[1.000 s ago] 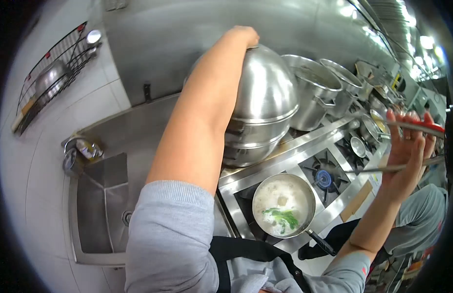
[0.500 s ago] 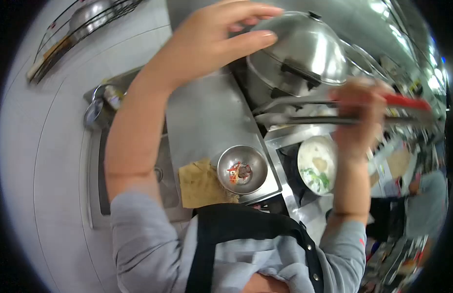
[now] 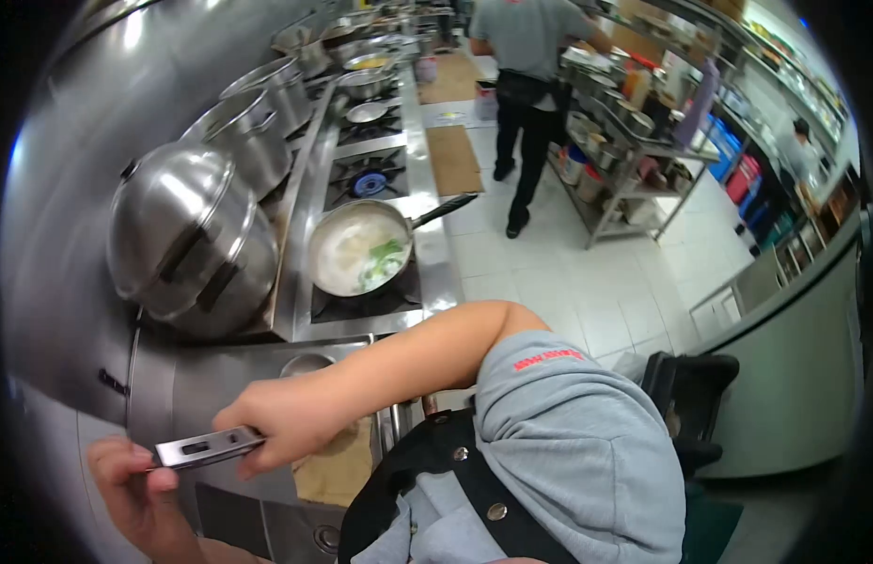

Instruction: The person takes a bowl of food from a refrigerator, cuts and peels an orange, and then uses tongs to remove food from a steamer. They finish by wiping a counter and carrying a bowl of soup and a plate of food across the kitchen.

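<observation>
My right hand (image 3: 291, 423) is closed around metal tongs (image 3: 207, 447), whose slotted end sticks out to the left of the fist; the rest is hidden by the hand. My left hand (image 3: 140, 484) pinches the tip of that end between thumb and fingers. Both hands are above the sink (image 3: 234, 517) and steel counter, at lower left. Under my right forearm, a steel bowl (image 3: 307, 364) is mostly covered. A tan cloth (image 3: 335, 470) lies beside it, partly hidden by my wrist.
A frying pan (image 3: 361, 249) with white liquid and green leaves sits on the stove, its handle pointing right. A blue flame burns on the burner (image 3: 368, 183) behind it. A large lidded pot (image 3: 187, 244) stands left. A person (image 3: 530, 94) stands in the aisle near a loaded rack (image 3: 634, 141).
The view has swung right toward the stove and aisle. My right hand has brought the tongs across to my left hand, which was empty and now grips their end.
</observation>
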`<state>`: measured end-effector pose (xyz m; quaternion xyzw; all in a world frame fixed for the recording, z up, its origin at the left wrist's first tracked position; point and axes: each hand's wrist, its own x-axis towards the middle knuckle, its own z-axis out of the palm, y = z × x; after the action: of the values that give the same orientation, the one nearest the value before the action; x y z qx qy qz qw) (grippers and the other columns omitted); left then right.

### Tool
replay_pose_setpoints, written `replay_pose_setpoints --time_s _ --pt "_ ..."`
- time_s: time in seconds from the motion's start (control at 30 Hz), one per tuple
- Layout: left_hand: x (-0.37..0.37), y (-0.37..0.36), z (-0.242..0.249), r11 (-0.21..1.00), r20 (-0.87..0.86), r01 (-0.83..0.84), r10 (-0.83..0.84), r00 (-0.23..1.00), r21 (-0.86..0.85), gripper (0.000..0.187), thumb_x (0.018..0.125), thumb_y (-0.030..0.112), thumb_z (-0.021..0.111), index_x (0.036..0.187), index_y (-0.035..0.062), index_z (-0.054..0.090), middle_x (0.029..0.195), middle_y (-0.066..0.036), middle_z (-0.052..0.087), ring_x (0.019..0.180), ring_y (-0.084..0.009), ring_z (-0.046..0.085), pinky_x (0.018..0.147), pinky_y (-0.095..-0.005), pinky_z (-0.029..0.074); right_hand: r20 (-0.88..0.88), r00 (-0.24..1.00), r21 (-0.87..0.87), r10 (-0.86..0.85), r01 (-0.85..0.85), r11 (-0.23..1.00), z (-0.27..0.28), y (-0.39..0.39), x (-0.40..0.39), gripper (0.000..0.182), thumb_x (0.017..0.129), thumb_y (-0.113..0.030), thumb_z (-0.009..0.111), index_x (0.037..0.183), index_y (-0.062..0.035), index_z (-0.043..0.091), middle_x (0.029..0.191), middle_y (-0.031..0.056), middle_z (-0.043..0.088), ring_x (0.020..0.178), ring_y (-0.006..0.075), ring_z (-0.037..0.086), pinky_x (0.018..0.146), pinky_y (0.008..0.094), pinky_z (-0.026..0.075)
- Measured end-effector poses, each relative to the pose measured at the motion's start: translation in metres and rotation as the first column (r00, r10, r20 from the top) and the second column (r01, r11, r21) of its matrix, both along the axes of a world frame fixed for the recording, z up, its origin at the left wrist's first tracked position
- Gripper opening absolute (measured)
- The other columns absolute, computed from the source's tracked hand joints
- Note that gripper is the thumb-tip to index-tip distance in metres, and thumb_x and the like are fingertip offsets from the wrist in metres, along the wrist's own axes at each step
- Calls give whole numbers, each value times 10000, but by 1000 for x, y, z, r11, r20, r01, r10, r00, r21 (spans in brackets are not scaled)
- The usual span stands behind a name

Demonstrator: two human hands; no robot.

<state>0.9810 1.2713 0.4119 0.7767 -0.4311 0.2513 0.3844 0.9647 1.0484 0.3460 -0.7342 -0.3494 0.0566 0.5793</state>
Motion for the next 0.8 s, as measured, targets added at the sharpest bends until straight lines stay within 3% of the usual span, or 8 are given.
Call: replay_pose_setpoints --time_s 0.13,0.23,0.27,0.37,0.57,0.63,0.73,0.8 --pt "7 -68 -11 964 -64 181 -172 983 193 340 817 276 688 770 48 440 779 -24 366 737 -141 375 669 -258 315 75 951 -158 -301 309 938 -18 -68 -37 287 844 -289 660 933 -34 562 650 150 595 608 323 591 556 402 441" --pt "-1 -145 -9 889 -341 394 -304 890 235 280 722 107 698 706 37 427 733 -69 417 691 -188 412 623 -288 332 63 867 -217 -494 495 841 -32 -124 -75 262 837 -274 653 911 -40 563 670 171 601 664 357 605 601 434 449" --pt "1 -171 -13 826 -408 504 -382 829 251 233 727 89 667 707 25 444 707 -58 412 647 -175 392 587 -288 324 5 828 -263 -560 541 798 -31 -144 -94 261 824 -270 653 897 -35 567 705 185 614 718 387 614 651 455 464" --pt "-4 -253 -35 655 -534 695 -490 689 296 216 740 92 654 690 32 452 666 -51 418 597 -166 384 546 -290 320 193 662 -400 -724 727 558 -52 -209 -144 238 815 -256 656 900 -50 572 735 192 629 748 399 618 663 473 466" --pt "-73 -432 -80 299 -617 879 -628 474 371 245 780 139 651 677 36 454 661 -49 421 600 -155 412 548 -299 346 39 514 -488 -857 758 432 -99 -347 -266 187 822 -249 646 917 -93 604 753 162 639 754 359 618 646 444 458" --pt "-97 -492 -105 183 -685 923 -625 375 338 275 784 156 656 657 36 444 674 -44 429 610 -149 412 558 -292 342 27 405 -545 -914 772 327 -118 -381 -304 172 814 -237 638 907 -97 602 752 156 634 758 350 616 646 440 460" --pt "-121 -575 -152 -16 -606 903 -747 274 429 229 814 172 669 765 31 496 767 -46 522 686 -136 481 607 -290 399 117 259 -647 -959 752 124 -153 -430 -353 151 793 -215 631 887 -102 596 744 141 622 754 340 618 644 445 464" --pt "-144 -617 -174 -46 -824 958 -523 218 283 247 844 190 659 956 28 510 871 -57 564 782 -136 520 684 -289 437 212 199 -679 -957 734 2 -174 -451 -378 136 776 -197 629 870 -106 591 745 132 615 750 336 620 643 453 466"
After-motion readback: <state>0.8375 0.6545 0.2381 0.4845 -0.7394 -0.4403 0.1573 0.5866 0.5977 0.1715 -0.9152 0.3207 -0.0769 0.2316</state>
